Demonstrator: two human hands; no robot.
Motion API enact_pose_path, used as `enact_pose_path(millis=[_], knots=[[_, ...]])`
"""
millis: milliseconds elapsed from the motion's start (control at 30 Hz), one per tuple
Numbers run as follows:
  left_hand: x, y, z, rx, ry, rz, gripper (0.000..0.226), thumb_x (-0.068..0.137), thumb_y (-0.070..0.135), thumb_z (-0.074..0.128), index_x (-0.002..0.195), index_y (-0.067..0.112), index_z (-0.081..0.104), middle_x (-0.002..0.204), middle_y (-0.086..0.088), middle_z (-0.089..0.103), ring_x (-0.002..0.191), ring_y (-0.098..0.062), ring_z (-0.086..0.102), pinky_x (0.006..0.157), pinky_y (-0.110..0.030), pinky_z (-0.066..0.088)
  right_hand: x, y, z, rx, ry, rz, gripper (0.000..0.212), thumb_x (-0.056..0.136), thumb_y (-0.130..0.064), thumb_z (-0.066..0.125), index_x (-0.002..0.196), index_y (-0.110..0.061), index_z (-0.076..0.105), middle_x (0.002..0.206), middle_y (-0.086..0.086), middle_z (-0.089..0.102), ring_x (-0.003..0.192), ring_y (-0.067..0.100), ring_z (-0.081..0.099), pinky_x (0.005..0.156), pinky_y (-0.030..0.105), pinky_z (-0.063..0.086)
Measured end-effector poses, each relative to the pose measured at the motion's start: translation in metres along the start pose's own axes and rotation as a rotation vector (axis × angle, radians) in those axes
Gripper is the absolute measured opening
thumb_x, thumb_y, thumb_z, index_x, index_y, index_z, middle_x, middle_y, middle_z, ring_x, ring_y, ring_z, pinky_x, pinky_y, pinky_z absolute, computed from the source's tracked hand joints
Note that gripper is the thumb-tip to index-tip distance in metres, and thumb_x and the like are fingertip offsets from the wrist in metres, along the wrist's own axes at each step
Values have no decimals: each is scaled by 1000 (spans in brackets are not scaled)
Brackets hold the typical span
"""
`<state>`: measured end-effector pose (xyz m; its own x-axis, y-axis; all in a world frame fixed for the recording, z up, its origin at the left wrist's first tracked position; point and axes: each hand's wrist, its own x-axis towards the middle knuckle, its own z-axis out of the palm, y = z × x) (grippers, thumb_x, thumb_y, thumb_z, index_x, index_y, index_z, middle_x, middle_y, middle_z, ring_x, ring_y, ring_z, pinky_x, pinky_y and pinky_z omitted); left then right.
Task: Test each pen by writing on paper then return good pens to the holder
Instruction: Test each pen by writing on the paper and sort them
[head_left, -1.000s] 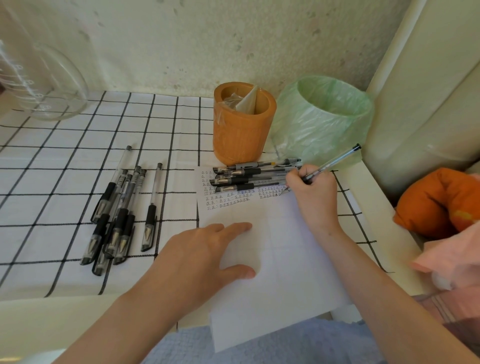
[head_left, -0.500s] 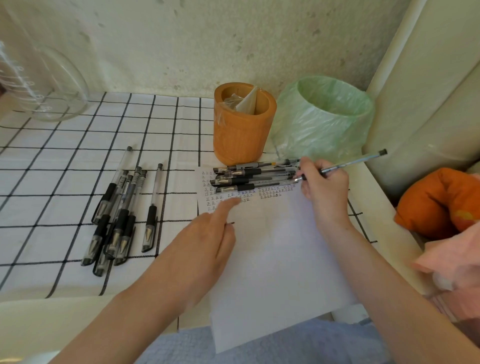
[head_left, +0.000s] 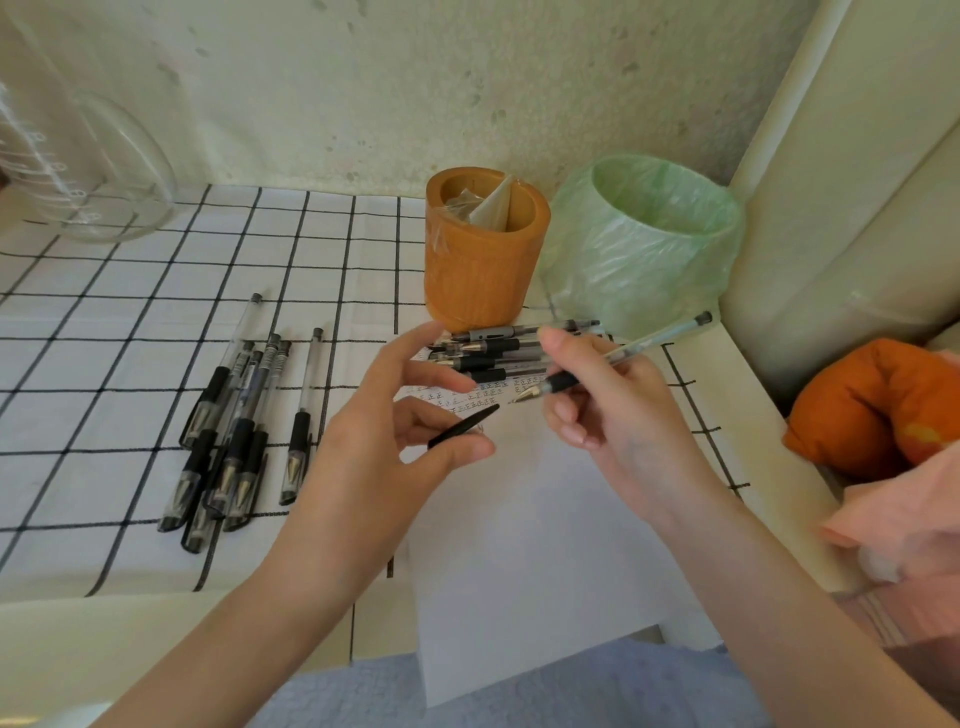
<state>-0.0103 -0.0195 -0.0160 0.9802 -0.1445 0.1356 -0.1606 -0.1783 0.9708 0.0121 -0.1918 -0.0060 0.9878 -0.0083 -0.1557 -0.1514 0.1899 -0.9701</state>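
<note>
Clear plastic pen (head_left: 631, 352) and black cap (head_left: 464, 426) above white paper sheet (head_left: 545, 551).
Right hand (head_left: 618, 421) grips the pen with curled fingers; left hand (head_left: 379, 447) pinches the cap, near the round orange holder (head_left: 480, 265).

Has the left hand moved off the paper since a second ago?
Yes. The left hand has lifted off the paper, toward the orange holder, and now pinches a black pen cap.

Rows of small handwritten marks are written on the paper (head_left: 519, 519) but none can be read. White graduations on the glass vessel (head_left: 104, 171) are illegible.
</note>
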Motion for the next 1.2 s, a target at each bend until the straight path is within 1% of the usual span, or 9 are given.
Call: enact_pose_path(millis=[233, 333, 433, 533, 600, 700, 833, 1033, 1200], knots=[[-1, 0, 3, 42, -21, 19, 73, 66, 13, 76, 128, 34, 43, 98, 15, 61, 74, -9, 63, 78, -12, 49, -6, 8, 11, -114, -67, 12, 29, 89, -25, 62, 64, -12, 51, 41, 0, 48, 36, 12, 40, 36, 16, 29], [-1, 0, 4, 62, -17, 26, 64, 65, 21, 75, 124, 30, 50, 95, 15, 62, 73, -10, 64, 74, -12, 49, -8, 13, 14, -137, -171, 12, 33, 84, -37, 61, 70, -7, 55, 45, 1, 52, 38, 11, 44, 37, 17, 31], [-1, 0, 0, 48, 3, -38, 42, 67, 27, 70, 108, 27, 61, 90, 11, 67, 67, -8, 66, 68, -15, 52, -7, 14, 14, -100, -257, 10, 40, 81, -42, 59, 77, -2, 61, 55, 6, 59, 46, 14, 52, 40, 18, 36], [0, -3, -5, 86, -35, -103, 17, 73, 37, 60, 81, 23, 65, 67, 5, 68, 50, -5, 60, 52, -14, 48, -8, 11, 12, -65, -303, 1, 27, 82, -29, 59, 79, -3, 64, 65, 8, 67, 55, 17, 59, 44, 19, 40], [-1, -7, -5, 176, -48, -86, 23, 74, 46, 53, 69, 25, 61, 54, 7, 61, 42, -5, 50, 45, -15, 40, -9, 10, 12, -82, -301, 8, 23, 80, -26, 61, 79, -3, 66, 66, 7, 68, 54, 15, 58, 45, 19, 41], [-4, -11, -5, 245, -65, -44, 26, 76, 51, 49, 66, 28, 57, 48, 11, 51, 43, -6, 42, 46, -17, 33, -9, 8, 9, -134, -268, 47, 26, 76, -29, 65, 78, -3, 65, 60, 5, 64, 47, 13, 50, 42, 18, 38], [-6, -12, -5, 329, -91, 25, 28, 76, 53, 44, 66, 29, 54, 56, 12, 53, 47, -7, 46, 48, -14, 35, -11, 9, 9, -130, -314, 76, 18, 78, -25, 65, 75, -7, 66, 58, 6, 62, 44, 13, 47, 41, 17, 37], [-9, -12, -7, 412, -81, 57, 26, 75, 59, 36, 64, 38, 46, 57, 20, 54, 50, -3, 49, 50, -14, 35, -13, 14, 13, -45, -336, 93, 19, 81, -22, 61, 75, -5, 66, 63, 7, 66, 49, 12, 56, 45, 18, 43], [-7, -12, -9, 477, -47, 80, 32, 76, 63, 34, 65, 35, 46, 51, 8, 54, 48, -6, 51, 47, -19, 37, -11, 21, 20, 38, -359, 137, 21, 82, -21, 58, 76, -2, 65, 65, 4, 64, 57, 10, 57, 53, 19, 45]])
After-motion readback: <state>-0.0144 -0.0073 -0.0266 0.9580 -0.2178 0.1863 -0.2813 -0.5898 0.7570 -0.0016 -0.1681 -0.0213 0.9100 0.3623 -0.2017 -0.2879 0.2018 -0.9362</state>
